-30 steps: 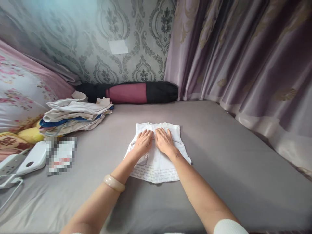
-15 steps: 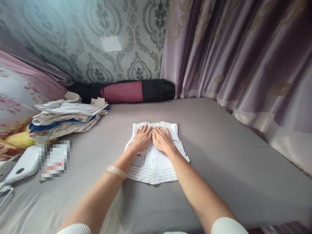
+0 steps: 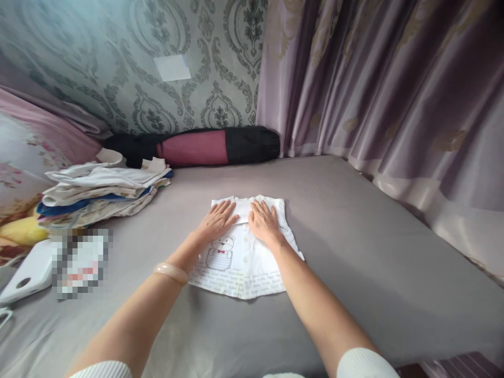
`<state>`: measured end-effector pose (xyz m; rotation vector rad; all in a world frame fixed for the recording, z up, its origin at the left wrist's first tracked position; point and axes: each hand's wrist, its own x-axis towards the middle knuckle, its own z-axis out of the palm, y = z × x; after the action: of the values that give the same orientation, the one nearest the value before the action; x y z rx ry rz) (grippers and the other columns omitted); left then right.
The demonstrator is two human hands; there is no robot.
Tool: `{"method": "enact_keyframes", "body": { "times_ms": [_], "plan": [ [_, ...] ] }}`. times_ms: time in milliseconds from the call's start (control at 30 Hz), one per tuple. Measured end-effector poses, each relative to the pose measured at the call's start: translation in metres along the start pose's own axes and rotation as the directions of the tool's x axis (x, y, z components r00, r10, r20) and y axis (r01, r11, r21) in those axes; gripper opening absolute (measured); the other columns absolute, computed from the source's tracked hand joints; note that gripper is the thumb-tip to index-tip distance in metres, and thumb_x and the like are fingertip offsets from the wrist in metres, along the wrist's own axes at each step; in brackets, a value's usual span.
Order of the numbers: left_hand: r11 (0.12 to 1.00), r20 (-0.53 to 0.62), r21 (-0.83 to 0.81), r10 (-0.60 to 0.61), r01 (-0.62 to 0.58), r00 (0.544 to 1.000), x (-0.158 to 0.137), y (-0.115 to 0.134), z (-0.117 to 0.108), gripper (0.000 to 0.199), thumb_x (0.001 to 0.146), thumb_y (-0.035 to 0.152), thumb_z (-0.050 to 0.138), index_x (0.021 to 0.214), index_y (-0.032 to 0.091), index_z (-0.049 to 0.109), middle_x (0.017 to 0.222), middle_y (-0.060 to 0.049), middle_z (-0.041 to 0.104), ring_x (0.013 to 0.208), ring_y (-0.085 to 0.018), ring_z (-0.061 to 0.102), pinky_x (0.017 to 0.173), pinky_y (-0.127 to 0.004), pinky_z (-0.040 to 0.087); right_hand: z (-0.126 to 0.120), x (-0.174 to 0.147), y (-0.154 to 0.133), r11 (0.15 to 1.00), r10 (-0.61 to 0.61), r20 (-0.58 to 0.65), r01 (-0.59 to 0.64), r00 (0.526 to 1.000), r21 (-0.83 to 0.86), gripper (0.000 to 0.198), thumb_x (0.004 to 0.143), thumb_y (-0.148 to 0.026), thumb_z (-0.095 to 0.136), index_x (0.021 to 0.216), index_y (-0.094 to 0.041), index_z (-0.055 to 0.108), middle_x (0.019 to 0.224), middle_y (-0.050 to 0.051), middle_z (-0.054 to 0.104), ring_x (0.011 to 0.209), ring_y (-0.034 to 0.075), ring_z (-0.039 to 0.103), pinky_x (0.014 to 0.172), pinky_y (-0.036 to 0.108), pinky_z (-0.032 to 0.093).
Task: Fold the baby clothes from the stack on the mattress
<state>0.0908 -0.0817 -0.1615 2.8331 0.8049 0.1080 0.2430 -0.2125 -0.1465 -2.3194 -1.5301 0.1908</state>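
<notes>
A small white shirt (image 3: 246, 273) lies on the grey bed sheet in front of me, with a bear drawing, buttons down the middle and rows of print along the near hem. Its far part looks folded over, with an edge running across below my hands. My left hand (image 3: 219, 219) rests flat on the far left of the shirt, fingers extended. On the far right, my right hand (image 3: 263, 219) lies palm down, fingers apart, touching the cloth. A bracelet (image 3: 170, 272) circles my left forearm.
A pile of folded clothes (image 3: 106, 189) sits at the left, near a white device (image 3: 33, 273) and a blurred-out item (image 3: 82, 265). A black and maroon roll (image 3: 192, 148) lies along the wall. Purple curtains (image 3: 354, 79) hang at the right.
My left hand has slid left across the shirt, uncovering the bear drawing. My right hand has shifted slightly right, so the two hands are farther apart. The view has turned slightly.
</notes>
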Motion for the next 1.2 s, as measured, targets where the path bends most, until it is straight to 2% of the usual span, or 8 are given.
{"method": "enact_keyframes", "body": {
  "times_ms": [200, 433, 667, 767, 900, 1000, 1200],
  "plan": [
    [0.997, -0.043, -0.023, -0.076, 0.075, 0.996, -0.01, -0.019, 0.002, 0.065, 0.097, 0.055, 0.028, 0.15, 0.017, 0.034, 0.159, -0.013, 0.029, 0.149, -0.029, 0.019, 0.118, -0.048, 0.02, 0.001, -0.001, 0.004, 0.997, 0.074, -0.033, -0.075, 0.997, -0.035, 0.053, 0.1, -0.031, 0.026, 0.149, -0.018, 0.039, 0.158, 0.01, 0.031, 0.146, 0.025, 0.023, 0.119, 0.048, 0.011],
    [0.995, -0.052, -0.043, -0.089, 0.087, 0.995, -0.011, -0.017, 0.001, 0.067, 0.097, 0.057, 0.025, 0.149, 0.016, 0.034, 0.159, -0.013, 0.029, 0.149, -0.029, 0.019, 0.119, -0.048, 0.018, 0.003, 0.0, 0.008, 0.964, 0.247, -0.128, -0.257, 0.961, -0.072, 0.06, 0.099, -0.045, 0.028, 0.147, -0.011, 0.042, 0.156, 0.02, 0.031, 0.147, 0.033, 0.018, 0.117, 0.055, 0.011],
    [0.995, -0.234, -0.027, -0.096, 0.092, 0.968, -0.016, -0.016, 0.004, 0.056, 0.097, 0.052, 0.031, 0.137, 0.014, 0.045, 0.149, -0.017, 0.04, 0.14, -0.028, 0.034, 0.115, -0.043, 0.027, 0.006, 0.003, 0.01, 0.959, 0.258, -0.087, -0.266, 0.962, -0.094, 0.062, 0.1, -0.046, 0.026, 0.148, -0.011, 0.039, 0.157, 0.022, 0.028, 0.148, 0.034, 0.015, 0.115, 0.057, 0.013],
    [0.992, -0.258, -0.049, -0.125, 0.116, 0.958, -0.022, -0.018, 0.006, 0.054, 0.095, 0.053, 0.038, 0.133, 0.016, 0.046, 0.144, -0.017, 0.043, 0.136, -0.028, 0.037, 0.113, -0.044, 0.03, 0.003, 0.004, 0.01, 0.957, 0.271, -0.055, -0.275, 0.961, -0.092, 0.063, 0.1, -0.049, 0.023, 0.15, -0.012, 0.037, 0.158, 0.02, 0.026, 0.148, 0.033, 0.013, 0.116, 0.057, 0.012],
    [0.973, -0.236, -0.154, -0.205, 0.171, 0.95, -0.039, -0.024, 0.005, 0.063, 0.088, 0.061, 0.047, 0.133, 0.018, 0.045, 0.141, -0.016, 0.043, 0.133, -0.031, 0.039, 0.112, -0.046, 0.031, -0.009, 0.002, 0.014, 0.974, 0.225, 0.079, -0.223, 0.971, -0.033, 0.065, 0.101, -0.05, 0.017, 0.151, -0.012, 0.033, 0.16, 0.018, 0.02, 0.149, 0.031, 0.01, 0.116, 0.059, 0.009],
    [0.958, -0.23, -0.239, -0.215, 0.159, 0.949, -0.056, -0.029, 0.0, 0.069, 0.081, 0.065, 0.055, 0.129, 0.017, 0.048, 0.137, -0.016, 0.045, 0.129, -0.031, 0.042, 0.11, -0.046, 0.033, -0.019, -0.004, 0.022, 0.988, 0.151, 0.19, -0.156, 0.97, 0.011, 0.064, 0.101, -0.049, 0.015, 0.153, -0.014, 0.029, 0.162, 0.015, 0.016, 0.15, 0.028, 0.01, 0.117, 0.058, 0.009],
    [0.921, -0.256, -0.371, -0.224, 0.118, 0.94, -0.073, -0.036, -0.007, 0.044, 0.079, 0.054, 0.058, 0.106, 0.019, 0.058, 0.133, -0.014, 0.049, 0.125, -0.028, 0.047, 0.108, -0.044, 0.039, -0.023, -0.031, 0.048, 0.999, -0.026, 0.239, 0.034, 0.971, -0.031, 0.059, 0.101, -0.044, 0.023, 0.154, -0.017, 0.026, 0.162, 0.011, 0.017, 0.15, 0.024, 0.01, 0.12, 0.049, 0.013]
  ]
}}
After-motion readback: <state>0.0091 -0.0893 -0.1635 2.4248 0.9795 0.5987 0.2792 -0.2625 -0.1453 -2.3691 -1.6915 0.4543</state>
